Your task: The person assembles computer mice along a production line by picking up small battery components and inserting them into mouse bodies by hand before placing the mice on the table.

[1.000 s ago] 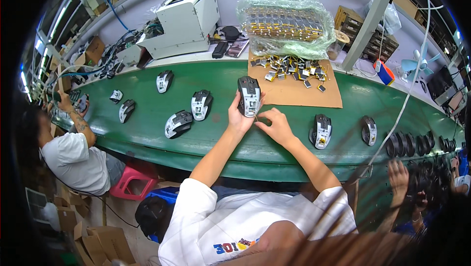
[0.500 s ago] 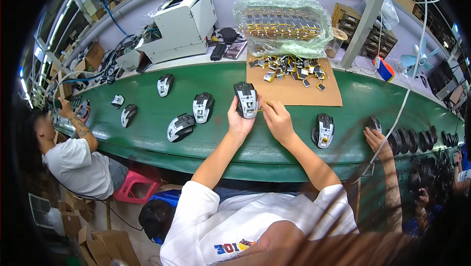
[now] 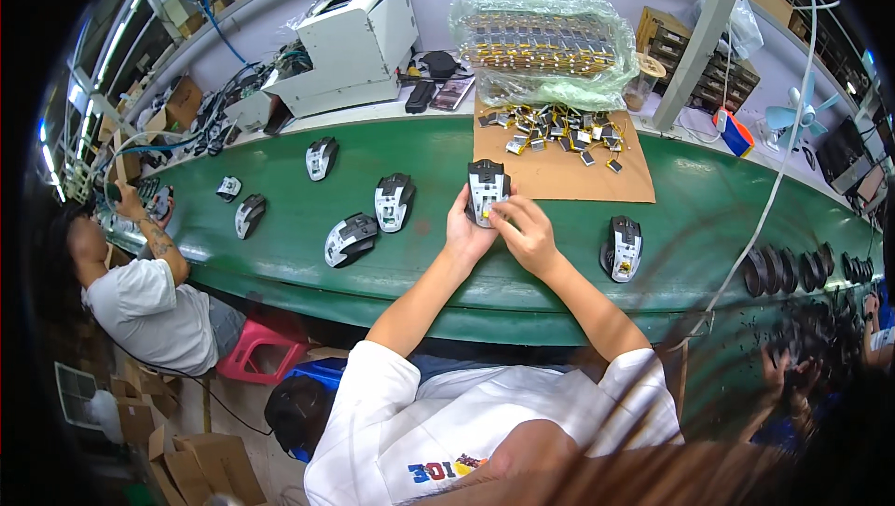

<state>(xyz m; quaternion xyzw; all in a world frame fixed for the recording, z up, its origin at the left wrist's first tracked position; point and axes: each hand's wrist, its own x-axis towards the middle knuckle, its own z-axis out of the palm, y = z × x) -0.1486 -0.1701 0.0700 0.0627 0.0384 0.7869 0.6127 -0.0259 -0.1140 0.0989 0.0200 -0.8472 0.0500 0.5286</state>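
My left hand holds an opened computer mouse from below and its left side, its white inner frame facing up. The fingers of my right hand are pinched at the mouse's near end. They grip a small battery with yellow on it at the opening there, mostly covered by the fingertips. Beyond my hands, a heap of loose small batteries with yellow wires lies on a cardboard sheet. One opened mouse rests to the right, showing yellow inside. Two more, a tilted mouse and another mouse, lie to the left.
On the green bench, other mice lie further left. Behind stand a white machine and a bubble-wrap bag of batteries. Dark shells line the right. A white cable hangs down. A co-worker sits left.
My right fingers have moved left onto the near end of the mouse, bringing the yellow part into its opening. At the right, a co-worker's hand has drawn back from the bench with a dark piece.
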